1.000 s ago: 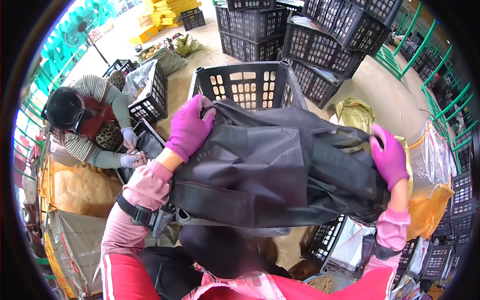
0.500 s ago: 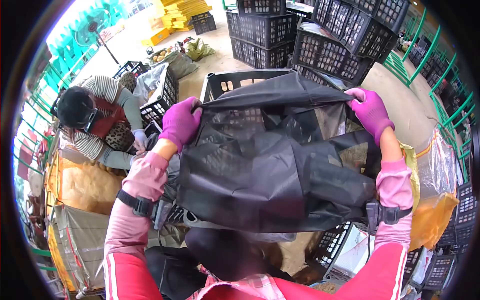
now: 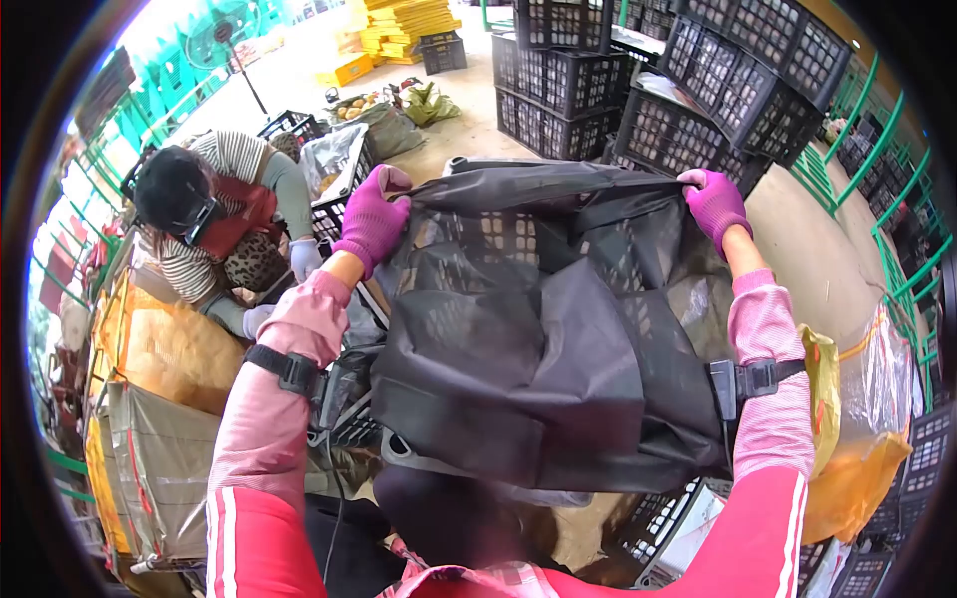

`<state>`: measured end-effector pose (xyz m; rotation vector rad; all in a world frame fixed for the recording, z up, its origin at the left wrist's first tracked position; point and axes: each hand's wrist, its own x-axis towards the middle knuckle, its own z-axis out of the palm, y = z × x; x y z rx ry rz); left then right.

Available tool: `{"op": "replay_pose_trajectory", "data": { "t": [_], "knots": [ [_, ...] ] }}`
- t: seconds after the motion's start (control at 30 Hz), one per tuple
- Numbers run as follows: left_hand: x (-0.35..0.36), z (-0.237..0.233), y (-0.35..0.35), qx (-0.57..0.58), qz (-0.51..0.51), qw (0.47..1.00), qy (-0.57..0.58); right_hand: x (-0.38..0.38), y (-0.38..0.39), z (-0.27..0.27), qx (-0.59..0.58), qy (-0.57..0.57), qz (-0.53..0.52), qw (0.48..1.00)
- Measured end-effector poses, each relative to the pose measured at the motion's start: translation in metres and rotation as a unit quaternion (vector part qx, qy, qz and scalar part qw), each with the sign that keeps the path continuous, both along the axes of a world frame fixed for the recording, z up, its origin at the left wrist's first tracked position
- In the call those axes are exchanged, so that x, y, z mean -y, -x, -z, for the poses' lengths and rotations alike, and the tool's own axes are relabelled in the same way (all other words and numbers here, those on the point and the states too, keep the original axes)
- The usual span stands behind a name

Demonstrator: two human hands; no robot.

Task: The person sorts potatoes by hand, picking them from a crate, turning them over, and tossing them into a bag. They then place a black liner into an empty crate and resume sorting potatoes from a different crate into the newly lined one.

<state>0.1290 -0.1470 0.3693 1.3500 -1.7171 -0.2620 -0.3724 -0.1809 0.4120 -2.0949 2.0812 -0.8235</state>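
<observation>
A thin black plastic sheet or bag (image 3: 508, 369) hangs in front of me, stretched by its far edge between my two gloved hands. My left hand (image 3: 374, 219), in a purple knit glove, pinches the sheet's upper left corner. At the upper right corner, my right hand (image 3: 714, 207) grips the same edge. Below and behind the sheet is a black plastic crate (image 3: 414, 453), partly covered; its openings show faintly through the thin material. What lies inside the crate is hidden.
A co-worker (image 3: 224, 214) in white gloves sits at the left, beside a yellow wrapped bundle (image 3: 179, 339). Black crates (image 3: 563, 75) are stacked ahead. Green railings (image 3: 862, 149) run along the right. Another crate (image 3: 663, 518) stands near my right knee; a sack of produce (image 3: 389, 130) lies beyond.
Both hands have drawn slightly closer together, still holding the sheet, whose folds have shifted. The view has turned a little left. The co-worker's hands have moved apart.
</observation>
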Motion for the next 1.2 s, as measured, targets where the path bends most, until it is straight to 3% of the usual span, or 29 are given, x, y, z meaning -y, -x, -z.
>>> {"op": "replay_pose_trajectory", "data": {
  "t": [0.07,0.17,0.2,0.3,0.37,0.43,0.53,0.63,0.7,0.77,0.87,0.93,1.03,1.07,1.1,1.13,1.17,1.2],
  "knots": [
    [0.018,0.010,-0.010,-0.084,0.102,0.990,0.054,0.025,0.002,0.012,0.072,0.036,-0.018,0.997],
    [0.019,-0.002,-0.009,0.021,0.005,1.000,0.016,0.065,0.007,0.030,0.109,0.047,-0.012,0.993],
    [0.018,-0.004,-0.003,0.111,-0.019,0.990,0.087,0.069,-0.001,0.028,0.116,0.027,-0.002,0.993],
    [0.033,-0.008,0.013,0.267,-0.092,0.959,0.004,0.099,-0.012,0.037,0.091,0.015,0.021,0.996],
    [0.051,-0.006,0.022,0.293,-0.128,0.946,-0.055,0.116,-0.020,0.043,0.083,0.008,0.029,0.996],
    [0.078,0.004,0.024,0.288,-0.111,0.948,-0.071,0.140,-0.017,0.059,-0.009,0.030,0.056,0.998],
    [0.097,0.002,0.030,0.252,-0.098,0.950,-0.158,0.168,-0.005,0.090,-0.013,0.004,0.049,0.999],
    [0.120,0.021,0.019,0.281,-0.031,0.930,-0.235,0.199,0.027,0.140,0.171,-0.082,0.003,0.982],
    [0.165,0.080,-0.007,0.320,0.084,0.891,-0.313,0.167,0.022,0.137,0.153,-0.169,0.013,0.974],
    [0.136,0.097,-0.005,0.249,0.151,0.924,-0.247,0.126,0.010,0.124,0.052,-0.242,0.001,0.969],
    [0.085,0.123,-0.001,0.035,0.173,0.939,-0.295,0.094,0.010,0.116,-0.061,-0.304,-0.030,0.950],
    [0.042,0.120,-0.003,0.062,0.171,0.931,-0.315,0.090,0.017,0.112,-0.107,-0.326,-0.048,0.938],
    [-0.019,0.106,-0.033,0.105,0.258,0.932,-0.231,0.084,0.022,0.088,-0.132,-0.326,-0.070,0.933],
    [-0.055,0.080,-0.030,0.116,0.093,0.963,-0.226,0.075,0.023,0.073,-0.130,-0.301,-0.085,0.941],
    [-0.073,0.081,-0.040,0.057,0.059,0.986,-0.147,0.058,0.025,0.055,-0.130,-0.254,-0.111,0.952],
    [-0.098,0.051,-0.032,0.059,0.033,0.987,-0.143,0.034,0.026,0.035,-0.136,-0.188,-0.150,0.961],
    [-0.119,0.031,-0.029,-0.016,0.063,0.988,-0.137,0.010,0.026,0.015,-0.148,-0.118,-0.186,0.964],
    [-0.141,0.008,-0.019,-0.039,0.086,0.985,-0.142,-0.021,0.016,-0.011,-0.125,-0.127,-0.160,0.971]
  ]
}}
